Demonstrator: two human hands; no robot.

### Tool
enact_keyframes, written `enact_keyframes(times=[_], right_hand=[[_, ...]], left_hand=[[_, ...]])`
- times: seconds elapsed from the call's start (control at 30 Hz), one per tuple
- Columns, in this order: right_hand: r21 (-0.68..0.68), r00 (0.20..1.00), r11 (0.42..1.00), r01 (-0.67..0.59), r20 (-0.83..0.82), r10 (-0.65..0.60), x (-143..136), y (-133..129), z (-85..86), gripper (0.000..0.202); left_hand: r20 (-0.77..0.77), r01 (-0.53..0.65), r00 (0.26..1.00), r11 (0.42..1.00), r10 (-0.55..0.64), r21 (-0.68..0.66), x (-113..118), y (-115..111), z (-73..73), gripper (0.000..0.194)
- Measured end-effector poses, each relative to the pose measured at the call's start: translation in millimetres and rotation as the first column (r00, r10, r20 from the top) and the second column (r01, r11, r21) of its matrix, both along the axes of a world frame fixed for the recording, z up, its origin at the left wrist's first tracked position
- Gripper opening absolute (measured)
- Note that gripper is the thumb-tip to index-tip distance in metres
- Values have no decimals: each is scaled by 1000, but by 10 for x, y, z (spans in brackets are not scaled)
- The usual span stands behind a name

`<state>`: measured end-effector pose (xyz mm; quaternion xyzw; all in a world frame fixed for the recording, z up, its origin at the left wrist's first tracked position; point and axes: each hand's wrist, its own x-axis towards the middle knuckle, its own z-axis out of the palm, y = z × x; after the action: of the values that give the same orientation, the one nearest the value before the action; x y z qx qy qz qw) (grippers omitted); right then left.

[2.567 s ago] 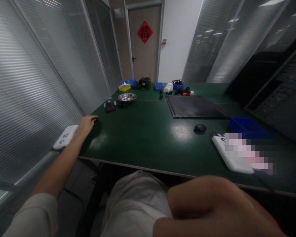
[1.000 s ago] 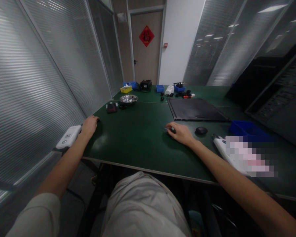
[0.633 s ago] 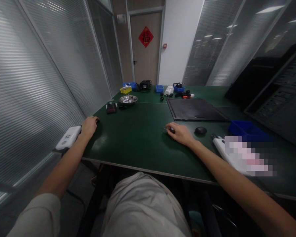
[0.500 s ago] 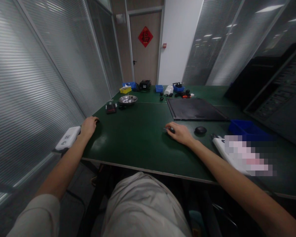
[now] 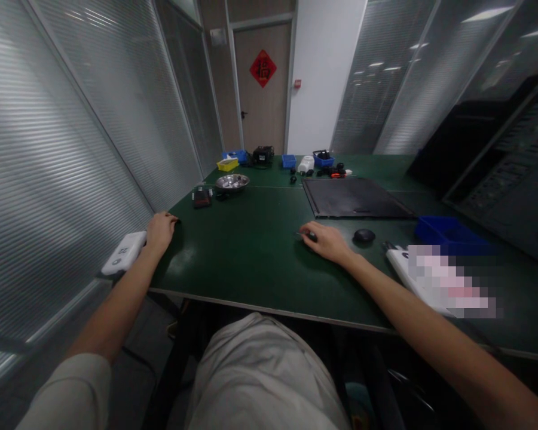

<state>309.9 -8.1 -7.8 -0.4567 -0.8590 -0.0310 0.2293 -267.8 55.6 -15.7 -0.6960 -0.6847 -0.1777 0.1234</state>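
Note:
My left hand (image 5: pixel 160 232) rests at the left edge of the green table (image 5: pixel 251 257), fingers curled. A small dark thing shows at its fingertips, too blurred to name. By that wrist stands a white box-like device (image 5: pixel 124 252), partly hidden behind my forearm. My right hand (image 5: pixel 323 240) lies on the tabletop, closed around a small tool with a dark handle (image 5: pixel 312 236). A thin metal tip pokes out to the left of the fingers, like that of a screwdriver. Just right of this hand sits a black rounded object (image 5: pixel 364 236), apart from it.
A dark flat panel (image 5: pixel 356 198) lies beyond my right hand. On the right are a blue tray (image 5: pixel 448 233), a white object with a blurred-out area (image 5: pixel 412 278) and a large dark computer-like case (image 5: pixel 511 173). Farther back are a metal bowl (image 5: pixel 232 183) and a yellow tray (image 5: pixel 228 164).
The view has shifted very slightly. Both hands keep nearly the same places and grips, and the objects on the table have not moved.

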Motion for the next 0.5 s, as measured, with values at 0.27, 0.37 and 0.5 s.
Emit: enact_keyframes(times=[0.27, 0.37, 0.5], right_hand=[[5, 1000, 1000, 4, 0, -4, 20, 1, -16, 18], [6, 1000, 1000, 5, 4, -5, 22, -7, -20, 17], [0, 1000, 1000, -5, 4, 5, 27, -25, -4, 16]], left_hand=[[-78, -10, 997, 1000, 12, 28, 62, -45, 17, 38], [-33, -26, 999, 999, 27, 35, 8, -14, 16, 35], [83, 14, 996, 1000, -16, 16, -87, 52, 17, 33]])
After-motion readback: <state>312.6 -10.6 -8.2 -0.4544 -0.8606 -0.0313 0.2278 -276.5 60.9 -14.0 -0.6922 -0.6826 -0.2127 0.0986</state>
